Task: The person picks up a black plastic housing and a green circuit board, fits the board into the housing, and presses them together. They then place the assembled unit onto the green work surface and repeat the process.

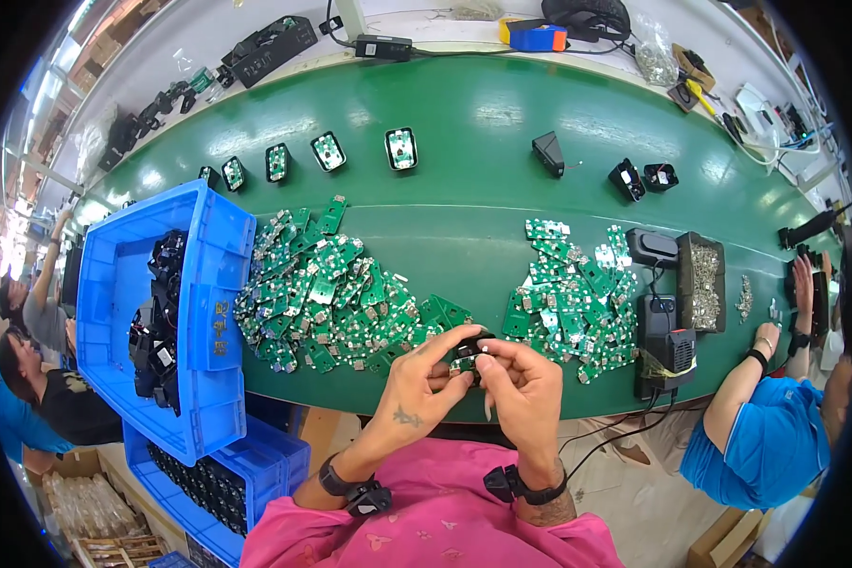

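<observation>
In front of my body, at the bench's near edge, both hands meet around a small black plastic housing (475, 343) with a green circuit board (463, 363) at it. My left hand (420, 386) is closed on the housing from the left, its thumb by the board. From the other side my right hand (523, 386) pinches the same piece with thumb and index finger. How far the board sits in the housing is hidden by my fingers. Loose circuit boards lie in a large pile (322, 293) beyond my left hand and a smaller pile (577, 298) beyond my right.
A blue crate (220, 379) of black housings stands at the left, above another blue crate (279, 464). Housings with boards (400, 149) line the far bench. On the right are a tray of small metal parts (705, 284), a black powered device (665, 346) and a co-worker in blue (767, 440).
</observation>
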### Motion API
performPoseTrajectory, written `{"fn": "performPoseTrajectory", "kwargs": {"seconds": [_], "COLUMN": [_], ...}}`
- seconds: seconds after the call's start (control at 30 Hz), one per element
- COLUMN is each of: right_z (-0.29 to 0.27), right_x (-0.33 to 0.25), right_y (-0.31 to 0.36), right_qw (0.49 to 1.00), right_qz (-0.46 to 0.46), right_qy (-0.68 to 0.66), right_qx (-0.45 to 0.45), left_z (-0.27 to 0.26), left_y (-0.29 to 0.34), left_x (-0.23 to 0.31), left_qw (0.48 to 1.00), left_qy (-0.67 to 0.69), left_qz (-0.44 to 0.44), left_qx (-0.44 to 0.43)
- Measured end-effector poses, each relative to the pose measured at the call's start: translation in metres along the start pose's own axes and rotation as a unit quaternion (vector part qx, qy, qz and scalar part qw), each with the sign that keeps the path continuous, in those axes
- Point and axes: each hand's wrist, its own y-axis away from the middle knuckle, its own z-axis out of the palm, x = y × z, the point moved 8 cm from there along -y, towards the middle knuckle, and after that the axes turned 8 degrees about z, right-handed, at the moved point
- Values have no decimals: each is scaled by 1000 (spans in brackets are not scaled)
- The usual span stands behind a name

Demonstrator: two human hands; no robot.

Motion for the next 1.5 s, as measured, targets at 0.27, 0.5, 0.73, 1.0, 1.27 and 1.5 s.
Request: {"fn": "performPoseTrajectory", "kwargs": {"seconds": [0.27,0.5,0.73,1.0,1.27,1.5], "right_z": [8,12,23,23,20,15], "right_x": [2,-37,-41,-36,-16,-12], "right_y": [4,10,1,-4,-8,-4], "right_qw": [999,948,937,937,967,960], "right_qz": [-23,-181,-130,-106,-7,-54], "right_qy": [-29,261,311,316,224,273], "right_qx": [-12,30,-92,-106,-125,-22], "left_z": [-3,-21,-24,-21,-14,-17], "left_y": [2,4,9,10,15,10], "left_x": [5,20,31,45,52,25], "left_qw": [999,995,996,980,949,956], "left_qy": [13,-34,-36,-159,-246,-237], "left_qz": [-16,38,41,100,183,144], "left_qx": [25,83,76,67,72,97]}}
